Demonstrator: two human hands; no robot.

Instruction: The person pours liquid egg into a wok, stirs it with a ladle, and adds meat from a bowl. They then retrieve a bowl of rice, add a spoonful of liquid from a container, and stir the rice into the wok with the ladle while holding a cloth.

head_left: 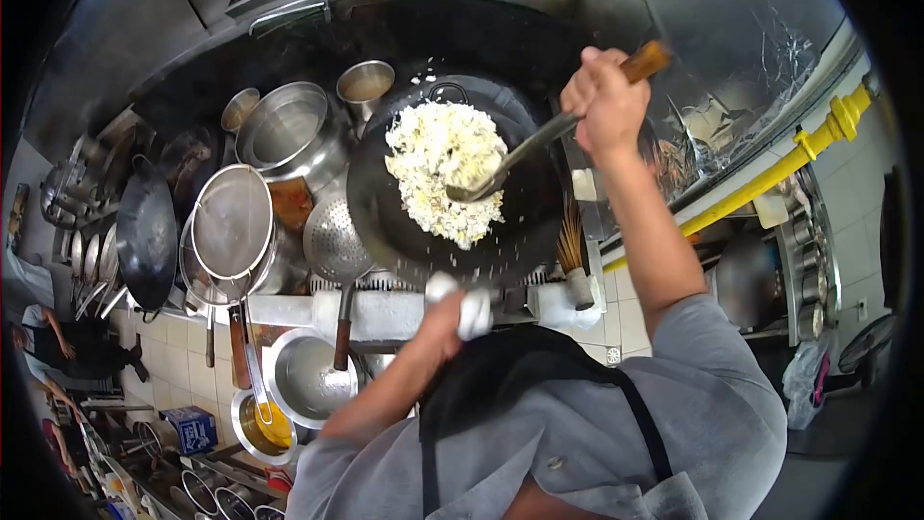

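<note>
My right hand (611,106) is closed around the handle of a ladle (539,140), whose wooden end sticks out past the fist. The ladle's bowl rests in pale fried rice (438,169), which seems mixed with bits of egg. Under it is a large black wok (529,231), with loose grains scattered over its near side. My left hand (443,323) grips a folded white cloth (472,313) at the wok's near edge. Whatever part of the wok lies beneath the cloth is hidden.
To the left stand a round mesh strainer (231,221), a perforated skimmer (337,241), steel pots (289,130) and another wok (147,236). A bamboo brush (573,260) is right of the wok. A yellow pipe (760,188) runs along the right. Other people (72,337) stand far left.
</note>
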